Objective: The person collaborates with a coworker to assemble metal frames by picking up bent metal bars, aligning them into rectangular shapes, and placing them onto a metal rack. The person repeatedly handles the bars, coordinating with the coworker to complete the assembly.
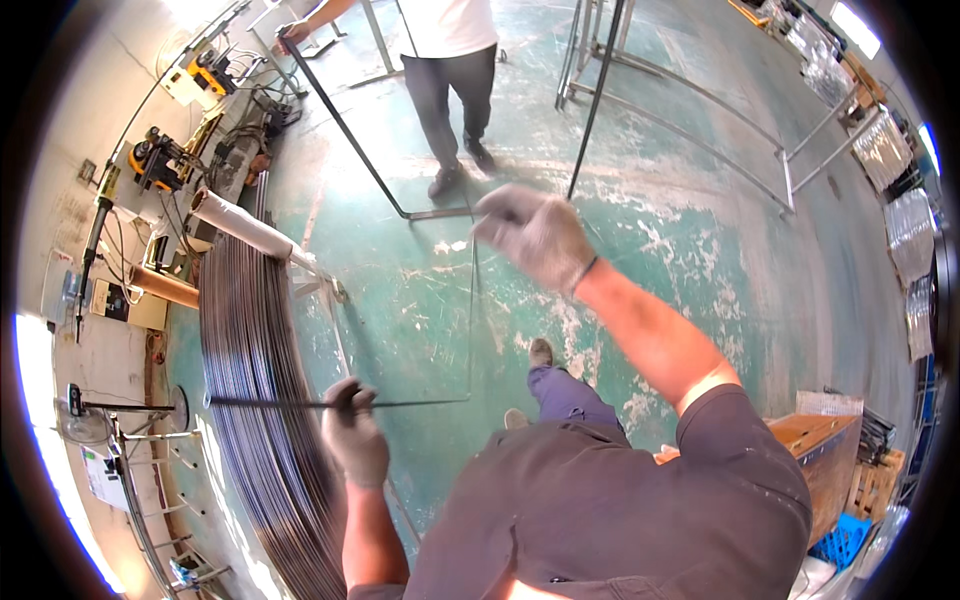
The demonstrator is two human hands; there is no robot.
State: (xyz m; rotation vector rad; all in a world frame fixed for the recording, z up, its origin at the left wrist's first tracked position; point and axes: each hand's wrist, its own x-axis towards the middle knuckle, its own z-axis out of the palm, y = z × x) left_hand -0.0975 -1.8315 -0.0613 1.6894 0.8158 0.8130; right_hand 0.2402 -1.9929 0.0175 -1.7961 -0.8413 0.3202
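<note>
My left hand point(352, 425), in a grey glove, is closed around a thin dark steel rod point(420, 403) that runs level over the floor. At its right end the rod bends upward and rises to my gloved right hand point(535, 237), which grips it there. Another thin rod point(596, 100) slants from just beside my right hand toward the top edge; I cannot tell if it is the same piece. Another person point(450, 70) stands ahead, one hand point(293, 32) on a long bent rod point(345, 130) that reaches down to the floor near my right hand.
A long bundle of steel rods point(255, 400) lies on racks along my left. On it rests a white tube point(245, 227), with a brown tube point(165, 288) beside it. Yellow power tools point(155, 160) sit by the wall. Metal frames point(690, 110) stand ahead right. A wooden crate point(825, 450) is at my right.
</note>
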